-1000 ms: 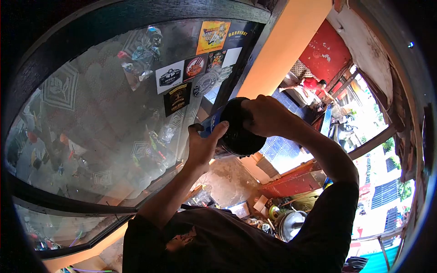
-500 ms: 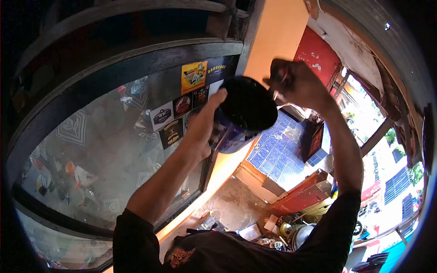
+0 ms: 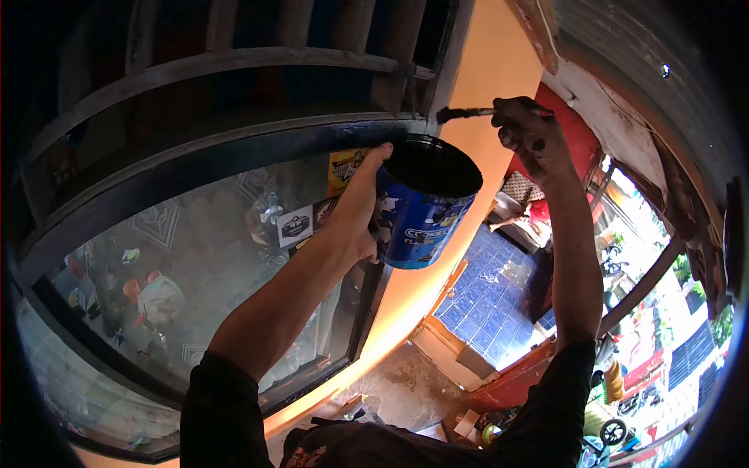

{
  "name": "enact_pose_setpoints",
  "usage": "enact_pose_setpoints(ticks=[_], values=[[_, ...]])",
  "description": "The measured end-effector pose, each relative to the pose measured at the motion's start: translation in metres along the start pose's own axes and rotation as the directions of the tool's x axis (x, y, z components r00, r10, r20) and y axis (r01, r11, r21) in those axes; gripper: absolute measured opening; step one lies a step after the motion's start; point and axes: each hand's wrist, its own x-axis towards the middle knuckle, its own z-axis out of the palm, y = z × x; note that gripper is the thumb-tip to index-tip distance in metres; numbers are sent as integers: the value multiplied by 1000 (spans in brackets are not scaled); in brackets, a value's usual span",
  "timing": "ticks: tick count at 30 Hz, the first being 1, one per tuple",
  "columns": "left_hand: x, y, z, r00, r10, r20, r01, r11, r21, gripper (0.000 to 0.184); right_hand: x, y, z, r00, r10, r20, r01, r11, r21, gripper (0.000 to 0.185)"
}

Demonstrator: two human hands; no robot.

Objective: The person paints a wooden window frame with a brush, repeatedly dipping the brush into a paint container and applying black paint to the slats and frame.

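A blue can (image 3: 425,226) with dark, blackened insides is held up by my left hand (image 3: 365,199), its thumb over the rim and fingers around the side. Above and to the right of the can, my right hand (image 3: 534,136) grips a small paintbrush (image 3: 466,115) by its handle. The dark bristles point left, close to the corner of the dark window frame (image 3: 312,134), and whether they touch it I cannot tell. Dark smudges mark my right hand.
Stickers are on the window glass (image 3: 187,273) at left. An orange wall (image 3: 495,62) borders the frame. Beyond are a blue tiled floor (image 3: 488,300), part of a person in red (image 3: 540,210), a red cabinet and wooden slats (image 3: 218,62) above.
My right hand has come out from over the can and risen with the brush. The can now shows its blue side. The view has shifted, showing more of the upper slats.
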Motion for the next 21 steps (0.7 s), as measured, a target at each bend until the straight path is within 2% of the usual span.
enact_pose_setpoints(ticks=[1, 3, 6, 8, 10, 11, 13, 16, 17, 18, 20, 21], values=[[-1, 1, 1, 1000, 0, -10, 0, 1000, -3, 95, 8, 5, -8, 999, -18, 32, 16, 998, 54, 22], [-2, 1, 2, 1000, -5, -11, 5, 1000, 2, 96, 21, 13, -7, 975, -197, 100, 187, 977, 105, 21], [-2, 0, -2, 999, 7, 31, -7, 1000, 4, 98, 43, 8, 2, 933, -355, 50, 348, 931, 109, 18], [-3, -4, -5, 995, 49, 88, -47, 999, -19, 101, 73, 3, 2, 891, -452, 53, 450, 892, 42, 16], [-6, -4, -4, 998, 40, 43, -39, 999, -37, 101, 98, -11, 6, 852, -523, 24, 520, 842, -143, 19], [-6, -4, -3, 999, 33, 22, -32, 998, -48, 100, 108, -18, 7, 811, -584, 39, 577, 787, -217, 20], [-8, -5, -3, 999, 24, 47, -21, 998, -62, 101, 101, -37, 23, 756, -655, 15, 592, 673, -444, 19], [-11, -8, -5, 995, 42, 92, -34, 996, -86, 101, 99, -9, 19, 580, -767, 275, 666, 251, -702, 16], [-12, -9, -6, 992, 56, 110, -46, 994, -95, 102, 98, 6, 14, 561, -751, 348, 711, 223, -666, 13], [-11, -10, -7, 995, 47, 89, -38, 994, -99, 101, 84, 16, 10, 610, -677, 411, 702, 221, -677, 12], [-8, -11, -8, 999, 21, 46, -17, 995, -98, 100, 66, 14, 11, 730, -503, 462, 654, 317, -687, 10], [-7, -11, -9, 999, 16, 36, -12, 995, -101, 100, 68, 7, 14, 771, -463, 437, 631, 462, -623, 9]])
